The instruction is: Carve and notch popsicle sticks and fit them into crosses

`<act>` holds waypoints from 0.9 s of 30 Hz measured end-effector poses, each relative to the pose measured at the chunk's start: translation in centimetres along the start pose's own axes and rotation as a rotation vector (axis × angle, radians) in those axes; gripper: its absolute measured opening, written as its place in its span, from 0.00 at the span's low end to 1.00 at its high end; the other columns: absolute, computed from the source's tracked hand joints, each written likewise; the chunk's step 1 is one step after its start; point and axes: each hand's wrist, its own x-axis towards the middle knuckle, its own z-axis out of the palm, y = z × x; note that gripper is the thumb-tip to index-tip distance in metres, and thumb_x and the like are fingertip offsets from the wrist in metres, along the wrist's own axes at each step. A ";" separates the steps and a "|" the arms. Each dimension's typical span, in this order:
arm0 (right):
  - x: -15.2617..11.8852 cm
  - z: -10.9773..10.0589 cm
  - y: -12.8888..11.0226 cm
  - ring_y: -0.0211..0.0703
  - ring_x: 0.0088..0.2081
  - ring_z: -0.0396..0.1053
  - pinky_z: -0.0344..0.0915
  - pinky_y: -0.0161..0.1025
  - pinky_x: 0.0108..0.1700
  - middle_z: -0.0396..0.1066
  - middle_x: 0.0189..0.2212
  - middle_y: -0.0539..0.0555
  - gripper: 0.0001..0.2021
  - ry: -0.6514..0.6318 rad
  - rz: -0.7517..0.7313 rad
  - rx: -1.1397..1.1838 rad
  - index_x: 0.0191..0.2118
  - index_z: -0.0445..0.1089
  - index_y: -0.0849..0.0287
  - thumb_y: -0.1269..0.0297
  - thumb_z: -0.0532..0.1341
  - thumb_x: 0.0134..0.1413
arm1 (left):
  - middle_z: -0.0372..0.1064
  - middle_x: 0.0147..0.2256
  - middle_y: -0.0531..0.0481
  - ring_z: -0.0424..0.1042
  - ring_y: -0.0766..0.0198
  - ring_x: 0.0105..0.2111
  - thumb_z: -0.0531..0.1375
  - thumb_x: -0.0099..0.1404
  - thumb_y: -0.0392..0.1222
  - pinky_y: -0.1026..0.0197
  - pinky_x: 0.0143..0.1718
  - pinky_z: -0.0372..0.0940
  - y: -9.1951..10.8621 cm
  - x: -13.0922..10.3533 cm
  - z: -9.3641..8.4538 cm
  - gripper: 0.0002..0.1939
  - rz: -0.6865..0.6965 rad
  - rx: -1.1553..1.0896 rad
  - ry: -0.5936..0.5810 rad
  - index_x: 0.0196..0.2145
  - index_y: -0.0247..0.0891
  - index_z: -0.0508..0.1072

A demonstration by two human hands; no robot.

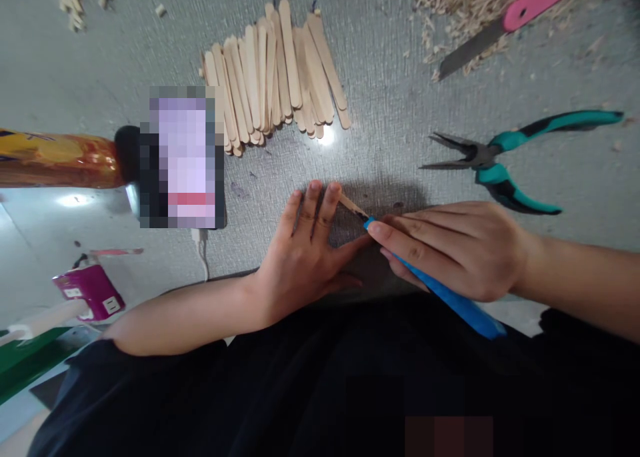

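at the lower middle of the frame, on the grey textured desk (390,123), two hands meet. the left hand (305,257) lies flat, fingers spread, its fingertips pressing down on one wooden stick (351,206), of which only a short end shows. the right hand (450,247) has its grip wrapped tight round one blue-handled knife (450,297), the tip touching that stick's end.

in the upper middle lies one heap of flat wooden sticks (273,77), overlapping too much to count exactly, well over twenty. at the right sits one pair of teal-handled pliers (500,160), jaws slightly parted. in the upper right lies one pink-handled saw (510,20) on a pile of wood shavings (460,3). in the upper left lie several short cut pieces (80,0), about a dozen. at the left edge are one orange-and-yellow bottle (55,158) on its side and one blurred phone (183,157) with a white cable (203,250). lower left, one magenta box (90,291) carries labels too small to read.
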 end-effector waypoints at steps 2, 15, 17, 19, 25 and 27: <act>0.3 -0.3 0.0 0.49 0.41 0.88 0.86 0.45 0.40 0.90 0.46 0.61 0.18 -0.022 -0.011 0.000 0.65 0.78 0.68 0.70 0.68 0.76 | 0.56 0.82 0.16 0.64 0.19 0.80 0.70 0.61 0.86 0.29 0.81 0.59 0.0 0.0 0.0 0.76 -0.001 0.009 -0.003 0.89 0.47 0.41; 0.7 0.9 0.9 0.46 0.34 0.85 0.81 0.44 0.33 0.87 0.37 0.51 0.15 0.099 -0.003 0.014 0.62 0.78 0.59 0.65 0.69 0.76 | 0.40 0.87 0.25 0.55 0.12 0.83 0.74 0.63 0.80 0.21 0.82 0.54 -0.3 -0.5 0.9 0.72 0.011 -0.082 -0.025 0.89 0.57 0.44; 0.7 1.2 1.1 0.47 0.33 0.84 0.79 0.45 0.31 0.88 0.37 0.52 0.16 0.132 -0.005 0.016 0.62 0.79 0.60 0.65 0.71 0.73 | 0.37 0.88 0.25 0.54 0.11 0.83 0.76 0.62 0.78 0.21 0.81 0.55 -0.4 -0.7 1.3 0.70 0.014 -0.114 0.028 0.88 0.56 0.48; 0.8 1.1 1.4 0.48 0.32 0.84 0.77 0.46 0.30 0.88 0.37 0.55 0.18 0.156 -0.009 0.012 0.61 0.79 0.63 0.66 0.74 0.70 | 0.41 0.87 0.25 0.55 0.13 0.83 0.77 0.65 0.73 0.23 0.80 0.60 -0.6 -0.8 1.5 0.64 0.032 -0.117 0.141 0.87 0.54 0.56; 1.0 0.3 1.8 0.48 0.30 0.83 0.75 0.44 0.30 0.87 0.36 0.54 0.24 0.195 -0.033 0.039 0.66 0.76 0.64 0.66 0.74 0.70 | 0.89 0.53 0.36 0.91 0.48 0.50 0.71 0.77 0.53 0.49 0.52 0.84 -1.7 -0.3 0.6 0.16 0.093 -0.465 0.523 0.51 0.38 0.83; 1.2 0.2 1.5 0.47 0.30 0.82 0.76 0.42 0.32 0.87 0.36 0.54 0.24 0.240 -0.032 0.055 0.66 0.76 0.65 0.68 0.75 0.68 | 0.90 0.41 0.45 0.90 0.58 0.38 0.68 0.79 0.45 0.56 0.44 0.83 -2.0 0.1 0.3 0.07 -0.095 -0.751 0.485 0.45 0.40 0.83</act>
